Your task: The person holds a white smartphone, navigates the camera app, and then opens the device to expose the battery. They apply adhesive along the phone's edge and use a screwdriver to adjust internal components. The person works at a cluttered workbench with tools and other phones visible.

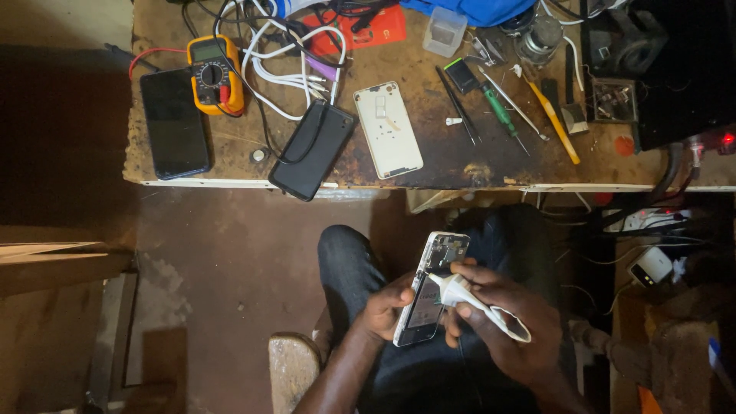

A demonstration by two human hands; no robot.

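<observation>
My left hand (pixel 383 307) grips an opened smartphone (pixel 439 254) by its left edge, held over my lap with its insides facing up. My right hand (pixel 502 318) holds a white pen-shaped tool (pixel 468 295) whose tip rests on the phone's middle. On the workbench (pixel 452 165) above lie the phone's white back cover (pixel 389 130), a black phone (pixel 313 150) and another black phone (pixel 174 123).
A yellow multimeter (pixel 215 74) and white cables (pixel 287 69) sit at the bench's left. Tweezers (pixel 458 106), a green screwdriver (pixel 502 115) and a yellow-handled tool (pixel 553 121) lie at the right. A white charger (pixel 652 266) rests low on the right. A wooden stool (pixel 294 372) stands below.
</observation>
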